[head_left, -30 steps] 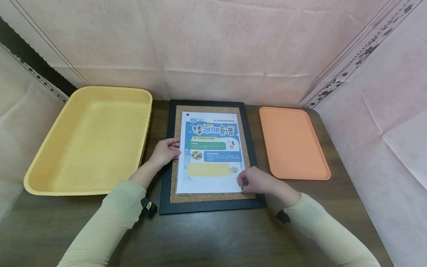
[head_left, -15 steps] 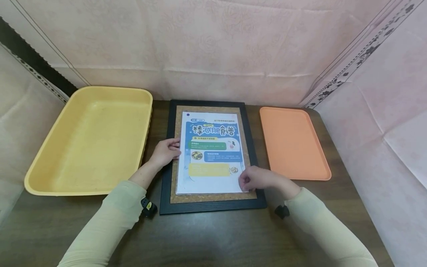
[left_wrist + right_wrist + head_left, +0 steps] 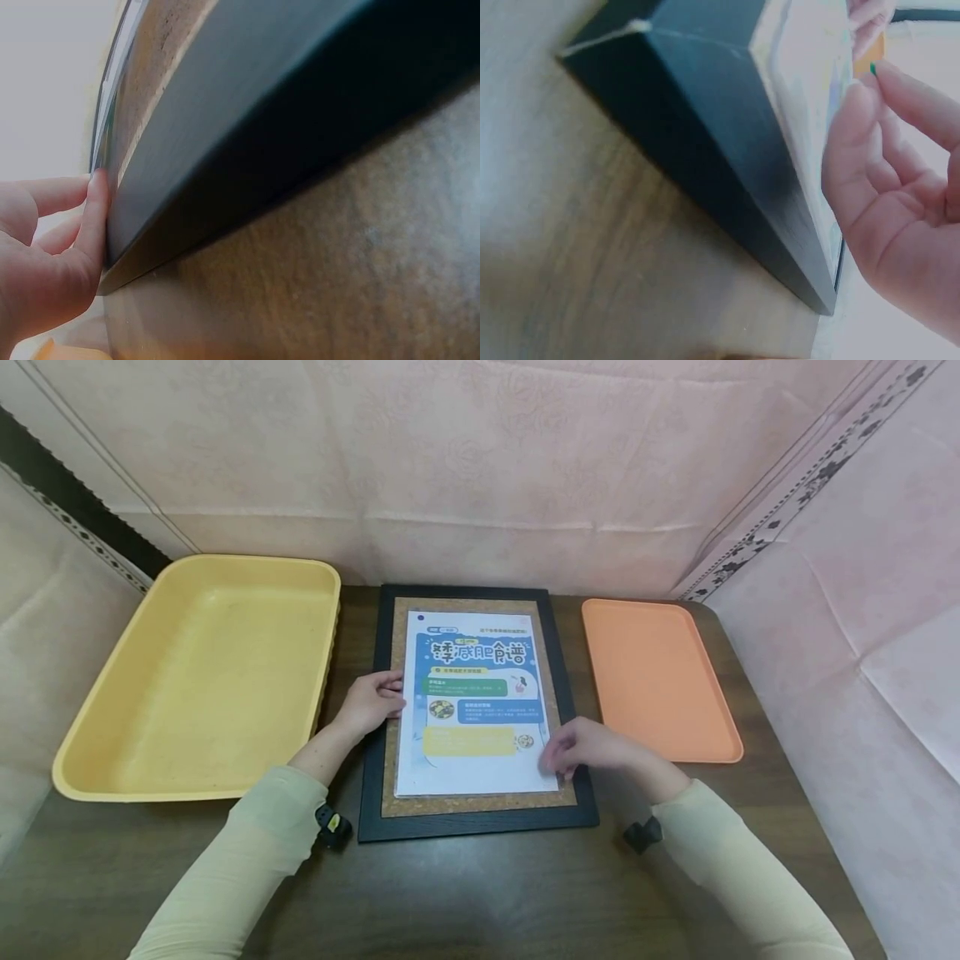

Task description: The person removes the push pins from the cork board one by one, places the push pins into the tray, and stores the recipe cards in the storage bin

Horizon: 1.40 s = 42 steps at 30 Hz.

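Note:
A printed poster sheet [image 3: 480,777], blue and white with text, lies on a cork board [image 3: 465,806] with a black frame [image 3: 480,832]. A dark round pin head [image 3: 421,617] sits at the sheet's upper left corner. My left hand [image 3: 370,702] rests at the sheet's left edge; its thumb and a finger [image 3: 64,196] touch there with fairly straight fingers. Over the sheet's lower right corner is my right hand [image 3: 585,747]. It pinches a tiny green pin [image 3: 873,68], mostly hidden by the fingertips.
A deep yellow tray [image 3: 197,793] stands left of the board. To the right lies a flat orange tray [image 3: 663,685]. A pinkish cloth [image 3: 480,460] hangs behind and beside the brown table [image 3: 465,910].
My right hand has moved slightly up and right, off the sheet's lower right corner. My left hand has stayed at the left edge. The board and trays stand as before.

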Available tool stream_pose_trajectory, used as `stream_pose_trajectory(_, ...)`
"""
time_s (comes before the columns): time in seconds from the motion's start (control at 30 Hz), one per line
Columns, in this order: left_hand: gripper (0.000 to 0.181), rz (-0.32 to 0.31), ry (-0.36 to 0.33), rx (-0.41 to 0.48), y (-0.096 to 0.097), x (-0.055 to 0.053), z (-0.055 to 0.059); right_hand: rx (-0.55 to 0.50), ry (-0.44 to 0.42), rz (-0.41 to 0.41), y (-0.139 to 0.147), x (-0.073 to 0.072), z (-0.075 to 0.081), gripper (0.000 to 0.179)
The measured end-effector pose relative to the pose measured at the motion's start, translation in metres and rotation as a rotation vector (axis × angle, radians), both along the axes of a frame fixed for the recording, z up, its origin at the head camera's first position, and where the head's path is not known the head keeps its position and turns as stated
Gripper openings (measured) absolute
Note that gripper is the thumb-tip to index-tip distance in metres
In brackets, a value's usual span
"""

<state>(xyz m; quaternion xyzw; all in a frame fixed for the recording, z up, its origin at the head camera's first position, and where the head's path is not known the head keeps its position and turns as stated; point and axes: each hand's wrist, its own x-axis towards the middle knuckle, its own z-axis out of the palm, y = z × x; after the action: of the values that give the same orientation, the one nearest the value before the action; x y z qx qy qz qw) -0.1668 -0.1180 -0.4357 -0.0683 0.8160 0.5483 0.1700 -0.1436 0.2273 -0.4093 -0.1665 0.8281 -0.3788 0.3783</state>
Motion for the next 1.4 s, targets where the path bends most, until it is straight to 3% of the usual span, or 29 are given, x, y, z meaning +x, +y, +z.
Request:
stream_pose_trajectory(0.17,0.052,0.000,0.002,-0.002,0.000,0.001,0.001,-0.004,0.003,-0.146,0.007,-0.006,0.007,0.023)
stream_pose_trajectory(0.37,0.052,0.002,-0.001,0.001,0.000,0.001,0.001,-0.013,-0.028,-0.241,0.015,-0.012,0.015,0.029)
stream_pose_trajectory(0.8,0.052,-0.002,0.005,0.009,0.000,0.001,0.001,-0.030,-0.020,-0.345,0.033,-0.027,0.027,0.036)
stream_pose_trajectory(1.03,0.052,-0.005,0.010,0.004,0.000,0.001,0.000,-0.107,-0.019,-0.392,0.044,-0.034,0.032,0.042)
stream_pose_trajectory(1.3,0.052,0.006,0.006,0.010,0.001,0.001,0.002,-0.220,-0.052,-0.495,0.060,-0.043,0.032,0.030)
stream_pose_trajectory(1.4,0.052,0.005,0.002,0.009,0.000,0.000,0.002,-0.277,-0.086,-0.536,0.068,-0.048,0.030,0.017)
